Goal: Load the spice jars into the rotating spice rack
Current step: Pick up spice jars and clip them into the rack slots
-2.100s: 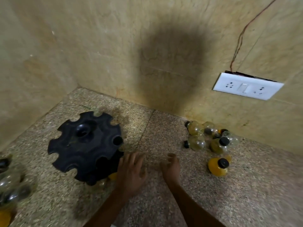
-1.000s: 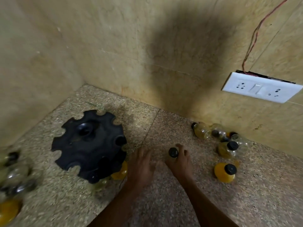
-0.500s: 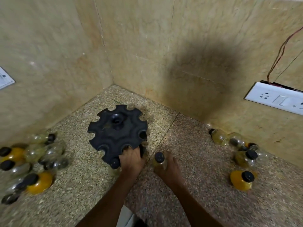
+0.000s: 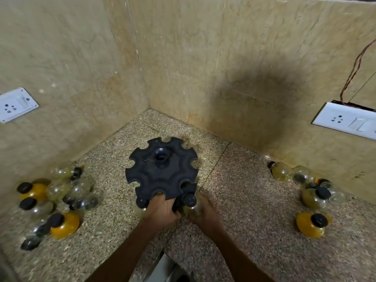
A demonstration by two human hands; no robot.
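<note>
The black rotating spice rack (image 4: 160, 169), with notches round its rim, stands in the corner of the speckled stone counter. My left hand (image 4: 162, 210) grips its near rim. My right hand (image 4: 203, 213) is closed round a clear spice jar with a black cap (image 4: 189, 200), pressed against a notch at the rack's near right edge. Another black-capped jar (image 4: 141, 202) sits at the near left edge, just left of my left hand. Loose jars, clear and orange, lie in a heap on the left (image 4: 57, 200) and another on the right (image 4: 311, 198).
Tiled walls meet right behind the rack. White socket plates hang on the left wall (image 4: 15, 104) and the right wall (image 4: 345, 123), with red wires above the right one. The counter's front edge runs below my arms.
My right hand picked a jar from the right heap and carried it left to the rack. My left hand moved onto the rack's rim. The view swung left, revealing the left heap.
</note>
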